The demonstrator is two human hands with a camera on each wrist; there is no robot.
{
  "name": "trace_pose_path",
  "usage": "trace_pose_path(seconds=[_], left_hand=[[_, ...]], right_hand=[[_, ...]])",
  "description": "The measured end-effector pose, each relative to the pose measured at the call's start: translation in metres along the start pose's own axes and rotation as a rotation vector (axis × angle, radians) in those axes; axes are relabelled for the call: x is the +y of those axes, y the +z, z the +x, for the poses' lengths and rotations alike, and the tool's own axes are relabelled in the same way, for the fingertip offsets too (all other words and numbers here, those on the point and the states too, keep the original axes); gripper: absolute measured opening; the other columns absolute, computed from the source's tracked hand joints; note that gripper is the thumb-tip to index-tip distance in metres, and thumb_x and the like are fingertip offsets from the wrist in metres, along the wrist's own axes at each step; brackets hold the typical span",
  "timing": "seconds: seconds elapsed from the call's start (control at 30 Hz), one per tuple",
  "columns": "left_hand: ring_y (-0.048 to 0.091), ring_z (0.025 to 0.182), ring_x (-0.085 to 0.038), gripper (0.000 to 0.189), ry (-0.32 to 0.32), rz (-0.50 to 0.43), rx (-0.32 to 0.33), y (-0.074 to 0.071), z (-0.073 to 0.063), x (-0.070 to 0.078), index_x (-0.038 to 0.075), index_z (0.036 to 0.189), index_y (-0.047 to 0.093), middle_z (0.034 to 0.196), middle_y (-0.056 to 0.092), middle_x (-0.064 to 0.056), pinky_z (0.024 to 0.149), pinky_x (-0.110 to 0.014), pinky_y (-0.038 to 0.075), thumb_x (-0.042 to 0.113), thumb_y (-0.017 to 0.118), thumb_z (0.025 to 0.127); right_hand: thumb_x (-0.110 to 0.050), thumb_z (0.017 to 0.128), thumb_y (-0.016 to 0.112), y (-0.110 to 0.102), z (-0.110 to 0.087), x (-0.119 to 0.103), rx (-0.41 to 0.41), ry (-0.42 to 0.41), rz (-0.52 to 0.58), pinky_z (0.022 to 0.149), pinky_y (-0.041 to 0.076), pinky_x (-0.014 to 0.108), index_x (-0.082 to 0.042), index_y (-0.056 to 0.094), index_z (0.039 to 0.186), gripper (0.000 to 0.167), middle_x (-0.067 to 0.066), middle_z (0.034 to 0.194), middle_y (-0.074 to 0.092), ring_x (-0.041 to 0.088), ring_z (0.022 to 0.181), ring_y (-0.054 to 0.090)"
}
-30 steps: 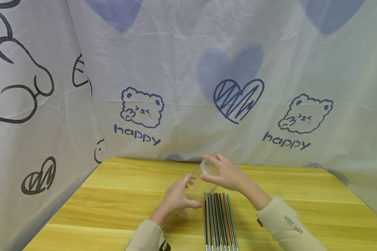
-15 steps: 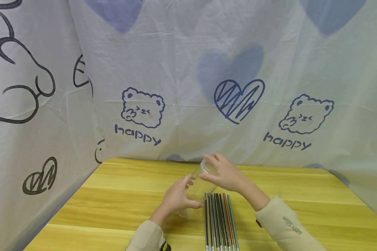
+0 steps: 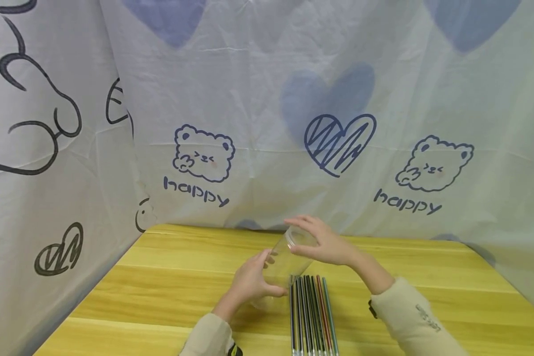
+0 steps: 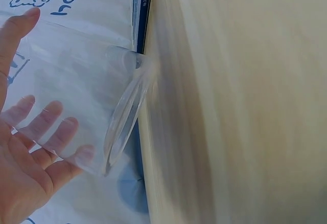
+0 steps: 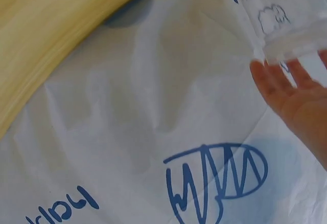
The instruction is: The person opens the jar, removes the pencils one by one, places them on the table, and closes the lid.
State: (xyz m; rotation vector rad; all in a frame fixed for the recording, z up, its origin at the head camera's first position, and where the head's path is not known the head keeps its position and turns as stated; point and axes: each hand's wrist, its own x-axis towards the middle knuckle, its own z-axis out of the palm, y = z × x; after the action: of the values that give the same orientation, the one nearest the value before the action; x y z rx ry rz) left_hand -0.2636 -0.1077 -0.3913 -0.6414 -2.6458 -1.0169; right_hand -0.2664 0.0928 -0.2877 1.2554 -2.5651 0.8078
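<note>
My left hand [image 3: 251, 279] grips a clear plastic jar [image 3: 279, 267], with its thumb on one side and its fingers seen through the wall. The jar leans, its ringed upper end toward the right and its lower end near the table. My right hand [image 3: 322, 242] is at that upper end, its fingers fairly straight above and its thumb below the rim. In the right wrist view, those fingertips are by the jar's frosted edge [image 5: 294, 45]. Several pencils [image 3: 311, 314] lie side by side just right of the jar, dark ones plus a red and a blue-green one.
The yellow wood-grain table [image 3: 160, 291] extends to both sides. A white cloth [image 3: 258, 188] printed with hearts and bears hangs behind it, and another cloth [image 3: 102, 198] hangs at the left. A dark blue printed strip [image 4: 144, 9] shows beyond the table edge in the left wrist view.
My right hand has shifted slightly to the right, and its forearm has swung outward. The left hand and jar stay nearly where they were. The pencils have not moved.
</note>
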Motion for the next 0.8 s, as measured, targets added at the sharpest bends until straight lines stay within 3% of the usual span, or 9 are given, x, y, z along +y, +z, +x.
trace_pose_path(seconds=[0.27,0.5,0.8], left_hand=[[0.052,0.100,-0.028,0.083,0.008,-0.008,0.003,0.000,0.000,-0.001,0.009,0.124,0.044,0.113,0.055,-0.009,0.077,-0.045,0.044,0.040,0.081,0.057],[0.052,0.100,-0.028,0.083,0.007,-0.001,0.003,-0.001,0.000,0.000,0.009,0.125,0.043,0.113,0.055,-0.008,0.078,-0.045,0.043,0.039,0.080,0.057],[0.052,0.099,-0.025,0.082,0.006,0.021,0.017,0.000,-0.001,0.001,0.010,0.123,0.044,0.113,0.055,-0.006,0.077,-0.045,0.043,0.041,0.080,0.057]], right_hand=[[-0.027,0.078,0.063,-0.011,0.002,0.001,-0.068,0.004,-0.001,0.083,0.039,0.052,-0.012,0.047,0.130,0.057,0.013,0.126,0.046,0.032,0.110,0.044],[-0.034,0.078,0.066,-0.007,0.004,-0.003,-0.024,0.092,-0.064,0.078,0.044,0.046,-0.013,0.049,0.127,0.056,0.010,0.118,0.050,0.028,0.101,0.049],[-0.047,0.083,0.055,0.006,0.006,-0.005,0.066,0.162,-0.244,0.083,0.042,0.049,-0.011,0.051,0.122,0.054,0.012,0.120,0.051,0.031,0.104,0.051]])
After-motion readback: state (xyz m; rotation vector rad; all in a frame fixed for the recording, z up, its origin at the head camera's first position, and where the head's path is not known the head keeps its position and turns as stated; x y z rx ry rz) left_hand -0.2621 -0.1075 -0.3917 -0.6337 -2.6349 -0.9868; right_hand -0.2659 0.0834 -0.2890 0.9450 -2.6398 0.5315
